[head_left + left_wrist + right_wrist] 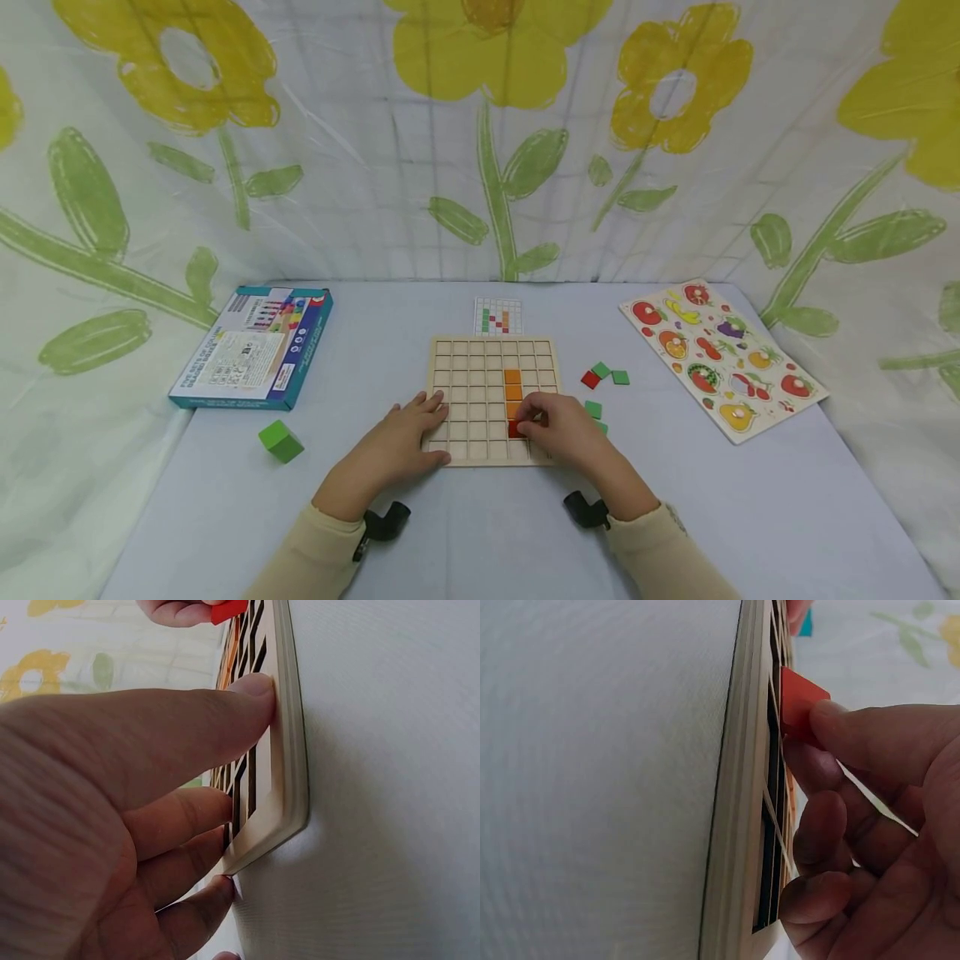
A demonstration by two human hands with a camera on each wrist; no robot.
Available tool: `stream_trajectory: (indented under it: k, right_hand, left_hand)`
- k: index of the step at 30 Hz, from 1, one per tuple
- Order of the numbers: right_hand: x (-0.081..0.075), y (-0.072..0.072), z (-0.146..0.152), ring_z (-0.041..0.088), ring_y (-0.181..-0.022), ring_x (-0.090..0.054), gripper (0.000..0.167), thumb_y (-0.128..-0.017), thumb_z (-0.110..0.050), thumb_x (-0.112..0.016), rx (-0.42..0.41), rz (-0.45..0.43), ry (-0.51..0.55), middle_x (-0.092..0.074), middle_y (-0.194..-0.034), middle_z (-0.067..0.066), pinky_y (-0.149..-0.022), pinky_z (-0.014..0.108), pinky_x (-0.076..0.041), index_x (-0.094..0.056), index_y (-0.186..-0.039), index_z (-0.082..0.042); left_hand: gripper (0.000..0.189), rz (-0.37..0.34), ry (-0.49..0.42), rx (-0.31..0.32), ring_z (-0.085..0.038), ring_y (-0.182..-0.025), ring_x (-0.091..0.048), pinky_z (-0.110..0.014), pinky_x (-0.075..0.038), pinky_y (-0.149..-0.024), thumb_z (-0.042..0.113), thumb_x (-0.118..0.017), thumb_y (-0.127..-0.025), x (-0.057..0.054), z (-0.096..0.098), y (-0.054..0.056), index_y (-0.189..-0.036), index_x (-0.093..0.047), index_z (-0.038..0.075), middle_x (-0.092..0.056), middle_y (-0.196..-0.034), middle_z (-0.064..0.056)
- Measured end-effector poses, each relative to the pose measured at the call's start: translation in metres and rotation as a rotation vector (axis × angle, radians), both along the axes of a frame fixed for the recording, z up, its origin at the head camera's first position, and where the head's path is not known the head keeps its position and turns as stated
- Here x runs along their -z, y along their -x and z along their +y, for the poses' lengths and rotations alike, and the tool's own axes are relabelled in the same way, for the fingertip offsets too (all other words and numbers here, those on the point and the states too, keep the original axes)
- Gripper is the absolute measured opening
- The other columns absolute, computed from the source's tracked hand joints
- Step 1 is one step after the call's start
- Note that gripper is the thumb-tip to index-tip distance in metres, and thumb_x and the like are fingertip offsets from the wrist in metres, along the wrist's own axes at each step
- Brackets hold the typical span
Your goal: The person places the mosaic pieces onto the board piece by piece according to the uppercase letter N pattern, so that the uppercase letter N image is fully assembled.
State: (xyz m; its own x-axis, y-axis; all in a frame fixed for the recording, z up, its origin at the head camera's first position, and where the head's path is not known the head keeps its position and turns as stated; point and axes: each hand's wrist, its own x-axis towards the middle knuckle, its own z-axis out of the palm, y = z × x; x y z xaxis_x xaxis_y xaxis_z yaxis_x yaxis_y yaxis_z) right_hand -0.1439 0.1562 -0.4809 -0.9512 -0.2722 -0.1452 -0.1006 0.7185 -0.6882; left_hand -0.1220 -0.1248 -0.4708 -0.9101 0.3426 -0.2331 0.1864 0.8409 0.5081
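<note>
A wooden grid board [491, 464] lies in front of me, with a column of orange tiles [512, 392] set in its right half. My right hand [564, 429] pinches a red square tile [799, 703] between thumb and index finger, tilted over a cell just below the orange column. In the right wrist view the other fingers curl loosely near the board's edge. My left hand [401, 443] rests on the board's left side, fingers spread. Its thumb [251, 697] presses on the near rim in the left wrist view.
Beyond the board is a pattern card [498, 317]. Green tiles [620, 377] and another red tile [590, 380] lie to its right, near a fruit puzzle board [722, 354]. At left are a flat box [251, 350] and a green block [281, 441].
</note>
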Motion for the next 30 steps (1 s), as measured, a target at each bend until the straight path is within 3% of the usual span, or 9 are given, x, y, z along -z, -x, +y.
stream_trajectory:
  k: [8,15,20,25,30]
  right_hand:
    - [0.000,0.001,-0.001,0.015,-0.083,-0.058,0.008,-0.100,-0.015,-0.081,-0.010,0.022,-0.034,-0.068,-0.092,-0.009,-0.071,0.028,-0.053,-0.080,-0.097,-0.022]
    - [-0.001,0.001,-0.004,0.014,-0.091,-0.063,0.011,-0.099,-0.011,-0.081,-0.020,0.065,-0.119,-0.075,-0.097,-0.008,-0.086,0.036,-0.060,-0.087,-0.099,-0.020]
    - [-0.002,0.001,-0.003,0.014,-0.095,-0.065,0.010,-0.098,-0.011,-0.082,-0.026,0.067,-0.130,-0.076,-0.100,-0.008,-0.089,0.038,-0.062,-0.087,-0.102,-0.019]
    - [-0.007,0.001,0.010,0.014,-0.087,-0.060,0.010,-0.100,-0.014,-0.080,-0.002,0.084,-0.079,-0.075,-0.100,-0.009,-0.077,0.031,-0.056,-0.086,-0.103,-0.021]
    - [-0.019,0.004,0.047,0.018,-0.084,-0.056,0.010,-0.102,-0.016,-0.078,0.071,0.135,-0.033,-0.074,-0.100,-0.004,-0.068,0.030,-0.050,-0.084,-0.110,-0.018]
  left_hand:
    - [0.075,-0.002,-0.002,0.003,-0.037,-0.166,-0.030,-0.065,-0.024,-0.134,0.027,-0.087,-0.093,0.000,0.000,0.000,-0.157,-0.057,0.003,-0.041,-0.175,-0.010]
    - [0.075,-0.008,0.001,-0.001,-0.036,-0.167,-0.029,-0.064,-0.023,-0.135,0.028,-0.087,-0.094,0.000,0.001,0.000,-0.158,-0.056,0.003,-0.040,-0.176,-0.009]
    - [0.075,-0.010,0.000,-0.003,-0.036,-0.167,-0.029,-0.064,-0.023,-0.134,0.028,-0.087,-0.093,0.000,0.000,-0.001,-0.158,-0.056,0.003,-0.040,-0.176,-0.008]
    - [0.075,-0.013,-0.004,-0.008,-0.035,-0.167,-0.028,-0.064,-0.022,-0.135,0.028,-0.087,-0.093,0.002,0.000,0.000,-0.158,-0.057,0.004,-0.040,-0.176,-0.007]
    - [0.075,-0.012,-0.003,-0.017,-0.035,-0.167,-0.028,-0.062,-0.023,-0.135,0.028,-0.087,-0.094,0.001,0.001,-0.001,-0.158,-0.056,0.005,-0.039,-0.176,-0.007]
